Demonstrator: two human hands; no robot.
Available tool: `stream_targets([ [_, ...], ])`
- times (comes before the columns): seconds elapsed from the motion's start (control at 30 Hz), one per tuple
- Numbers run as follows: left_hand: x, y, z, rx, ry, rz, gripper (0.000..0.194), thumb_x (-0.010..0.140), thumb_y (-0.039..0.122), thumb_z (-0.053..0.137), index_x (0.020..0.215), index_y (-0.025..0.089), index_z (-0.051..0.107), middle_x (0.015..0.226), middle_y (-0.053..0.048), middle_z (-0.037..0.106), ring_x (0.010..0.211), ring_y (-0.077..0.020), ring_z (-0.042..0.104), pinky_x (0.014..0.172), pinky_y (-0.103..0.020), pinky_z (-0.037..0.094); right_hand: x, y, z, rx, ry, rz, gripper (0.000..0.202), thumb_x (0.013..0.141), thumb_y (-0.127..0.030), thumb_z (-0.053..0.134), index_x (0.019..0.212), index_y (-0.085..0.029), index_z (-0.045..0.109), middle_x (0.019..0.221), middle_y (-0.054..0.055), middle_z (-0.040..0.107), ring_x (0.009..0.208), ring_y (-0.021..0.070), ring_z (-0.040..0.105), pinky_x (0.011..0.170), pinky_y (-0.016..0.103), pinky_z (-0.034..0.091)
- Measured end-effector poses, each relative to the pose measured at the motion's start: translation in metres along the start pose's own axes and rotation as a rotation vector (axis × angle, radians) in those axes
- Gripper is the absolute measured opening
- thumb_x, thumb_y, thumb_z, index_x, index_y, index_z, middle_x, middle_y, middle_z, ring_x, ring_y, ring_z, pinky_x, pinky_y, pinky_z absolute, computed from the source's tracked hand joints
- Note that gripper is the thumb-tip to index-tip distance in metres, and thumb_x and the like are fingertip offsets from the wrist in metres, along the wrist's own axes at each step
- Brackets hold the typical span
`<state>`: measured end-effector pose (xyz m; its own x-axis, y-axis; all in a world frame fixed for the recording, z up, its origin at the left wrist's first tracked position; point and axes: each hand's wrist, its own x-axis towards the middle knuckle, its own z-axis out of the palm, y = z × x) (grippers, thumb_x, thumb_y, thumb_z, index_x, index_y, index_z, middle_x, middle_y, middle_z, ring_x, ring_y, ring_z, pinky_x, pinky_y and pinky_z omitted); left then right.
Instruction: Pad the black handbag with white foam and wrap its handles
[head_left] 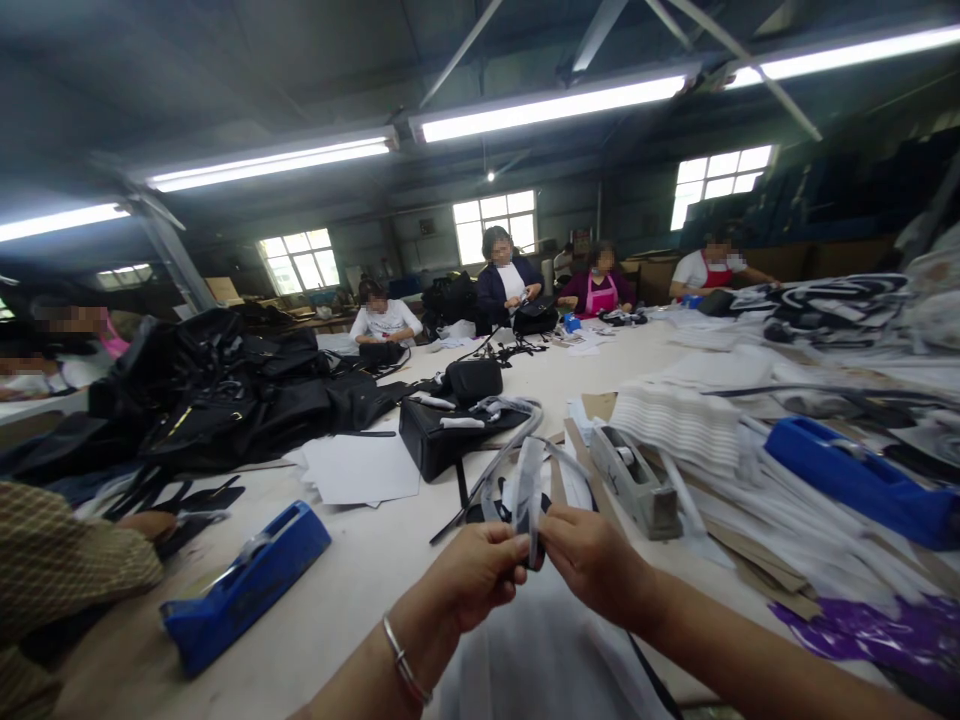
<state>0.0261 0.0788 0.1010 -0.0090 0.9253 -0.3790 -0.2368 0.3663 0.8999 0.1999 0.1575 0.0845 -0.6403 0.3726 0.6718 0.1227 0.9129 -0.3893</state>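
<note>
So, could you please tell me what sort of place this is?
Probably a bag-making workshop. Black bags lie heaped on a long shared table, tape dispensers stand about, and the left hand and right hand pinch a wrapped strap.

Grey-wrapped strap point(529, 478) — looped, upright, above table.

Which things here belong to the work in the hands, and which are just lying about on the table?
In hand:
- left hand and right hand, pinching a wrapped strap
- black bag, which the strap seems to run back to

Lying about:
- blue tape dispenser
- grey tape dispenser
- second blue dispenser
- white paper sheets
- pile of black bags
</note>
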Motion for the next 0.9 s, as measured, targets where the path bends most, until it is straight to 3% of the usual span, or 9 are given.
stream_targets([
  [0.1, -0.002, -0.002, 0.000, 0.111, 0.122, 0.149, 0.033, 0.070, 0.041, 0.078, 0.072, 0.013, 0.061, 0.060, 0.004, 0.046, 0.048, -0.0047, 0.033, 0.045, -0.020, 0.019, 0.004, -0.002, -0.009, 0.412, -0.047, 0.518, 0.030, 0.094, -0.038, 0.052, 0.075, -0.016, 0.060, 0.066, 0.002, 0.057, 0.061, 0.0129, 0.053, 0.057, 0.026, 0.039],
  [0.2, -0.006, -0.004, 0.005, 0.302, 0.241, 0.351, 0.025, 0.076, 0.033, 0.071, 0.063, 0.014, 0.060, 0.068, 0.002, 0.046, 0.055, -0.0076, 0.040, 0.054, -0.023, 0.031, 0.008, -0.009, -0.011, 0.868, -0.166, 0.953, 0.046, 0.083, -0.060, 0.062, 0.065, -0.019, 0.049, 0.049, -0.008, 0.034, 0.040, 0.0058, 0.024, 0.041, 0.024, 0.016],
  [0.27, -0.009, -0.007, 0.011, 0.449, 0.288, 0.466, 0.025, 0.078, 0.027, 0.068, 0.058, 0.015, 0.059, 0.072, 0.001, 0.048, 0.064, -0.0105, 0.045, 0.062, -0.026, 0.035, 0.011, -0.015, -0.007, 1.091, -0.157, 1.089, 0.050, 0.069, -0.061, 0.074, 0.068, -0.020, 0.046, 0.050, -0.011, 0.029, 0.041, 0.0040, 0.016, 0.042, 0.023, 0.008],
  [0.37, -0.013, -0.012, 0.016, 0.574, 0.331, 0.573, 0.026, 0.080, 0.023, 0.066, 0.055, 0.015, 0.060, 0.072, -0.001, 0.049, 0.071, -0.0137, 0.049, 0.069, -0.027, 0.037, 0.013, -0.021, 0.002, 1.171, -0.051, 1.171, 0.049, 0.056, -0.051, 0.082, 0.070, -0.021, 0.046, 0.050, -0.012, 0.030, 0.044, 0.0041, 0.017, 0.043, 0.023, 0.007],
  [0.47, -0.016, -0.014, 0.012, 0.495, 0.207, 0.521, 0.025, 0.081, 0.028, 0.067, 0.061, 0.015, 0.063, 0.071, -0.002, 0.050, 0.068, -0.0135, 0.050, 0.066, -0.027, 0.037, 0.011, -0.023, 0.005, 1.003, -0.043, 1.054, 0.035, 0.066, -0.046, 0.073, 0.065, -0.020, 0.049, 0.047, -0.009, 0.032, 0.043, 0.0059, 0.023, 0.044, 0.025, 0.014],
  [0.57, -0.016, -0.009, 0.001, 0.067, -0.051, 0.266, 0.033, 0.079, 0.044, 0.075, 0.075, 0.013, 0.063, 0.065, 0.003, 0.043, 0.054, -0.0076, 0.039, 0.053, -0.023, 0.031, 0.006, -0.022, 0.001, 0.613, -0.076, 0.706, 0.026, 0.080, -0.034, 0.065, 0.062, -0.017, 0.056, 0.056, -0.003, 0.047, 0.056, 0.0101, 0.042, 0.054, 0.025, 0.030],
  [0.63, -0.015, -0.005, -0.006, -0.200, -0.127, 0.131, 0.045, 0.070, 0.049, 0.083, 0.079, 0.013, 0.059, 0.064, 0.006, 0.038, 0.050, -0.0034, 0.029, 0.048, -0.018, 0.024, 0.001, -0.020, 0.000, 0.359, -0.099, 0.435, 0.024, 0.086, -0.024, 0.060, 0.064, -0.016, 0.058, 0.066, 0.001, 0.054, 0.066, 0.0124, 0.049, 0.063, 0.026, 0.034],
  [0.8, -0.010, -0.002, -0.008, -0.321, -0.108, -0.029, 0.054, 0.054, 0.039, 0.094, 0.077, 0.015, 0.052, 0.059, 0.009, 0.037, 0.047, -0.0011, 0.023, 0.045, -0.015, 0.012, -0.008, -0.014, 0.004, 0.019, -0.132, -0.077, 0.023, 0.097, -0.012, 0.043, 0.088, -0.015, 0.065, 0.077, 0.005, 0.059, 0.068, 0.0136, 0.051, 0.062, 0.026, 0.035],
  [0.9, -0.007, -0.006, -0.004, -0.251, -0.010, 0.006, 0.047, 0.055, 0.037, 0.090, 0.073, 0.017, 0.051, 0.054, 0.008, 0.038, 0.045, -0.0037, 0.026, 0.045, -0.018, 0.013, -0.009, -0.012, 0.004, -0.027, -0.156, -0.156, 0.027, 0.099, -0.015, 0.040, 0.095, -0.016, 0.066, 0.082, 0.006, 0.062, 0.072, 0.0149, 0.052, 0.065, 0.027, 0.038],
])
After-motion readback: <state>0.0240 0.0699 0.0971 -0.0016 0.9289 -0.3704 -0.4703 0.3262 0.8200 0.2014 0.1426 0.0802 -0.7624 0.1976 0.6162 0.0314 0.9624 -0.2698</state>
